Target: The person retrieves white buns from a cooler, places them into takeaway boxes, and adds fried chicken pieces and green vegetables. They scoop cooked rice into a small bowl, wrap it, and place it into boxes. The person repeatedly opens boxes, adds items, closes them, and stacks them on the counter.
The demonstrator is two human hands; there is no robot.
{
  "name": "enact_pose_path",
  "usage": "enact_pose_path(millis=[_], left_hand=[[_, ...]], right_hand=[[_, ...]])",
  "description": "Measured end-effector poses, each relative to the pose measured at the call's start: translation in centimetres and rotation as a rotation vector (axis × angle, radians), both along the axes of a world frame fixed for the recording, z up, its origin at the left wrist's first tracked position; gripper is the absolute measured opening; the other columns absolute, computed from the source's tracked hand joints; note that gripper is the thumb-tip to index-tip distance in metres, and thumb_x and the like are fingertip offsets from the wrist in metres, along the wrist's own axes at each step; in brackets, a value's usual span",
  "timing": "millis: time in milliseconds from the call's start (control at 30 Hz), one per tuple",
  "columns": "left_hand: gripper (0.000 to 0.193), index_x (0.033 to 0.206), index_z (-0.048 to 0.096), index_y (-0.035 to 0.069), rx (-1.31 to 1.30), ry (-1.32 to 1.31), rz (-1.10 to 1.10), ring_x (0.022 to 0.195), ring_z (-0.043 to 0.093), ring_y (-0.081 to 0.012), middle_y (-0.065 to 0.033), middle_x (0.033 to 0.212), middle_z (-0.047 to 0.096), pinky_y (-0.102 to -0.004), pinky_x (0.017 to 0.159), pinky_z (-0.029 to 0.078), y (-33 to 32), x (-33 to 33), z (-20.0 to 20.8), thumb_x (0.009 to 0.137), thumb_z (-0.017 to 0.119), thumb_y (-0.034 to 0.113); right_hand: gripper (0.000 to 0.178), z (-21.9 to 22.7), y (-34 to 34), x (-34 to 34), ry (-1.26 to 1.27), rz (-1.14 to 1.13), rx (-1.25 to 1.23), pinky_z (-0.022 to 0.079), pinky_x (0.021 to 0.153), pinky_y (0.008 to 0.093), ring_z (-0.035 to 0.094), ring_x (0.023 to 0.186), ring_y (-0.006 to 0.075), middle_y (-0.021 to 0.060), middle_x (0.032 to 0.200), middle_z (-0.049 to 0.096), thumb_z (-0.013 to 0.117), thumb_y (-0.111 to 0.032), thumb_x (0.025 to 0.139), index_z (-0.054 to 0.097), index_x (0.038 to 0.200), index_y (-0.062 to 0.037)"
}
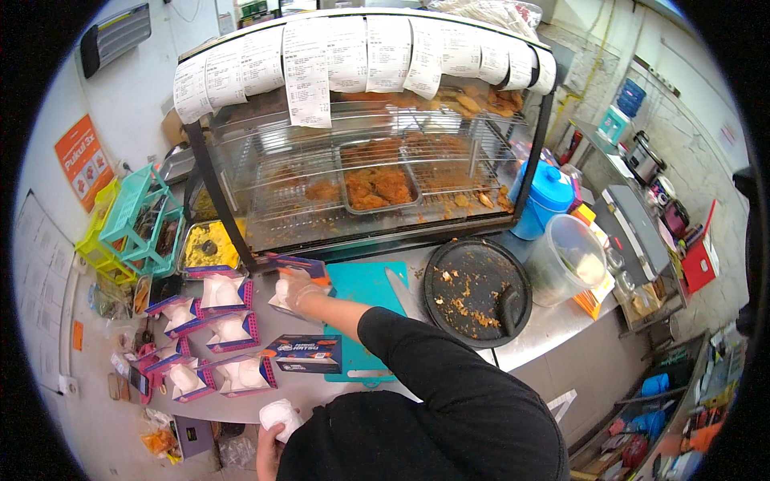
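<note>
My right hand (301, 293), in a clear plastic glove, reaches into an open printed takeaway box (308, 268) behind the closed one. Its fingers are bent at a white wrapped bundle, mostly hidden by the hand and box wall. Low in front, my left hand (267, 453) is closed on another white wrapped bundle (280, 418), near the counter's front edge. Left of the right hand, several open boxes (230, 329) each hold a white bundle. A closed blue-and-orange box (308, 353) stands between my hands, partly over the teal cutting board (365, 282).
A glass display case (377, 232) with fried food fills the back. A knife (399, 290) lies by the board's right edge, beside a round black tray (473, 280) with crumbs. Far right stand a clear tub (569, 260) and a blue lidded container (548, 192). A yellow-food tray (210, 245) sits left.
</note>
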State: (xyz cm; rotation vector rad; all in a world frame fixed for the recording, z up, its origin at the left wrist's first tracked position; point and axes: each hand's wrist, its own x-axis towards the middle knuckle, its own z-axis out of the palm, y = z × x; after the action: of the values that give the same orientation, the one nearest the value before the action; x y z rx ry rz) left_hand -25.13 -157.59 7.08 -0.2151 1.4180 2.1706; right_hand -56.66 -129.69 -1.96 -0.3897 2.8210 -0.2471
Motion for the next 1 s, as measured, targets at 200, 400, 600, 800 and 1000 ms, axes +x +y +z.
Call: enact_pose_path(millis=[200,400,600,800,1000], left_hand=[[0.068,0.143,0.041,-0.001,0.058,-0.032,-0.114,0.104,0.069,-0.0365,-0.0279,0.126,0.063,-0.0447,0.064,0.064,0.6,-3.1,0.1,0.082,0.067,0.015],[0.064,0.142,0.043,0.000,0.021,-0.138,-0.093,0.101,0.069,-0.0329,-0.0201,0.123,0.063,-0.0430,0.065,0.063,0.5,-3.8,-1.7,0.085,0.067,0.016],[0.061,0.142,0.043,0.002,0.012,-0.026,0.142,0.107,0.066,-0.0308,-0.0155,0.128,0.059,-0.0419,0.067,0.062,1.6,-3.7,-1.8,0.089,0.065,0.022],[0.046,0.137,0.050,0.004,0.278,0.121,0.002,0.128,0.050,-0.0278,-0.0089,0.135,0.057,-0.0472,0.112,0.037,2.3,-4.1,-2.5,0.104,0.041,0.034],[0.042,0.117,0.067,0.007,-1.073,1.237,-0.367,0.124,0.053,-0.0305,-0.0114,0.130,0.061,-0.0524,0.117,0.028,4.2,-10.9,-8.1,0.085,0.066,0.035]], right_hand=[[0.045,2.7,-0.7,3.3,0.342,-0.320,-0.208,0.050,0.100,0.0477,0.055,0.130,0.0266,0.0139,0.132,0.065,0.056,-0.030,0.096,0.058,0.137,-0.0106],[0.026,5.4,-1.0,3.6,0.129,-0.344,-0.168,0.055,0.092,0.0424,0.068,0.113,0.0230,0.0118,0.118,0.071,0.057,-0.014,0.093,0.072,0.114,-0.0132],[0.032,16.1,-1.8,11.4,0.323,0.065,-0.430,0.056,0.086,0.0447,0.069,0.100,0.0363,0.0189,0.106,0.070,0.061,-0.030,0.095,0.065,0.116,-0.0065],[0.071,17.5,-2.4,23.4,-0.059,0.256,-1.142,0.047,0.104,0.0397,0.059,0.120,0.0284,0.0128,0.130,0.060,0.087,-0.028,0.069,0.056,0.131,-0.0087],[0.061,9.7,-0.9,25.1,-0.461,0.200,-1.345,0.046,0.104,0.0381,0.059,0.118,0.0269,0.0090,0.126,0.059,0.087,-0.013,0.070,0.060,0.125,-0.0085]])
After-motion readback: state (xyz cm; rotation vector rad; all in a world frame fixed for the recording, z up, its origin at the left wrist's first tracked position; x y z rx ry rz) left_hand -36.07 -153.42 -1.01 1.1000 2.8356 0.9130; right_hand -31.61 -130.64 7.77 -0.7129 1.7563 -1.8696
